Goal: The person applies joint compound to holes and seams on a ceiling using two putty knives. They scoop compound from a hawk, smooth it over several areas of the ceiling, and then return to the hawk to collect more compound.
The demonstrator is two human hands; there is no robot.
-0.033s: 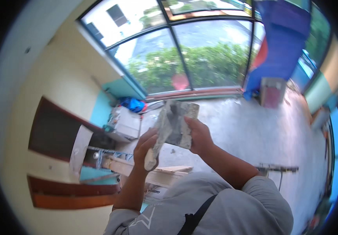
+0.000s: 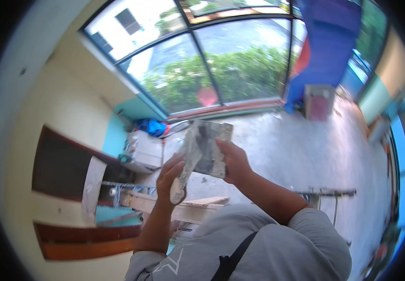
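Observation:
In front of my chest, both hands hold a flat grey plate-like tool (image 2: 208,152) with pale plaster crusted along its edges. My right hand (image 2: 234,161) is closed on its right edge, the thumb lying on the face. My left hand (image 2: 168,177) wraps round a pale, crusted long piece (image 2: 178,189) with a rounded lower end, which slants up along the plate's left side. Whether this piece and the plate are one tool or two, I cannot tell. My left fingers are partly hidden behind it.
Boards (image 2: 198,208) on a stand lie low left, beside my left forearm. A white box (image 2: 144,151) with a blue bag (image 2: 152,127) on it stands by the left wall. A thin-legged stand (image 2: 326,192) is near my right elbow. Another box (image 2: 318,103) sits below the large window.
The view has turned slightly, so the window and far box sit further left and higher. My hands and the plate appear a little further left, with the same grip.

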